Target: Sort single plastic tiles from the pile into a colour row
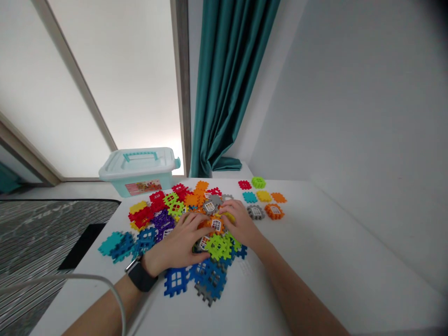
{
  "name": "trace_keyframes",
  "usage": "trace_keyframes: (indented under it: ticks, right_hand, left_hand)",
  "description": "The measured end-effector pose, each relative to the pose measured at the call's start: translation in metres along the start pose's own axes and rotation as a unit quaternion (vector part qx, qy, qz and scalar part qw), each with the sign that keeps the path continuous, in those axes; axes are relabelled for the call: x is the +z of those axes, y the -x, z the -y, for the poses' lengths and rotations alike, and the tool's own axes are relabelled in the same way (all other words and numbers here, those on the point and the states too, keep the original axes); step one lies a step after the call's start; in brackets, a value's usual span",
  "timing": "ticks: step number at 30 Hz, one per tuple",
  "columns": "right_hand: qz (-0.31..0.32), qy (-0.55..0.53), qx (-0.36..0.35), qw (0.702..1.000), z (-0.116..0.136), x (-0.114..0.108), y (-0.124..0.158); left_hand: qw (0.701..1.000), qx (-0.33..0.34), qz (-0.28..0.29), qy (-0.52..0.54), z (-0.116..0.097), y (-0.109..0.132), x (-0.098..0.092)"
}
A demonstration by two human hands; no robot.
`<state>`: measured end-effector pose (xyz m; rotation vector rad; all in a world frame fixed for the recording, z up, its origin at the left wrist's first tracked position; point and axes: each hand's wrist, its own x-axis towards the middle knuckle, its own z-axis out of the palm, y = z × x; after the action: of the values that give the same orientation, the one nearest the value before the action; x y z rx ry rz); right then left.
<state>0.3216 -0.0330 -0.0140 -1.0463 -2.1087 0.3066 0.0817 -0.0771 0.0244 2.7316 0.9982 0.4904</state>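
A heap of flat, notched plastic building tiles lies in front of me, several with window grids. My left hand (185,239), wearing a black watch (140,275) on the wrist, rests palm down over the heap's middle with fingers spread. Opposite it, my right hand (241,223) reaches in from the right, thumb and fingers apart around a partly covered yellow tile (229,217); no firm grip shows. Between the hands is an orange tile (217,226) with a white window. Nearer me are lime green tiles (219,246) and blue tiles (212,277). My palms hide part of the heap.
Single tiles, among them a red tile (244,185), a yellow tile (263,196) and an orange window tile (275,211), lie apart at the right. A lidded, pale teal storage box (142,172) stands behind the heap. A white cable (105,280) crosses the lower left.
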Motion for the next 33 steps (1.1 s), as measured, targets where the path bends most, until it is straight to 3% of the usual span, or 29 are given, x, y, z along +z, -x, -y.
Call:
trace_keyframes:
  ticks: [5,13,24,33]
  right_hand:
    - [0.022,-0.002,-0.004,1.000,0.000,0.004,0.000]
    - [0.028,-0.006,0.007,1.000,0.001,0.007,0.001]
    - [-0.007,-0.040,0.009,0.999,0.024,0.002,0.001]
    - [0.035,-0.079,-0.017,0.996,0.040,0.006,0.004]
  left_hand:
    - [1.000,0.014,-0.002,-0.001,0.002,0.000,0.001]
    - [1.000,-0.017,-0.024,-0.001,0.005,-0.001,0.006]
    - [0.981,-0.082,-0.171,-0.025,0.026,0.002,0.010]
    - [0.975,-0.080,-0.208,-0.018,0.027,0.003,0.008]
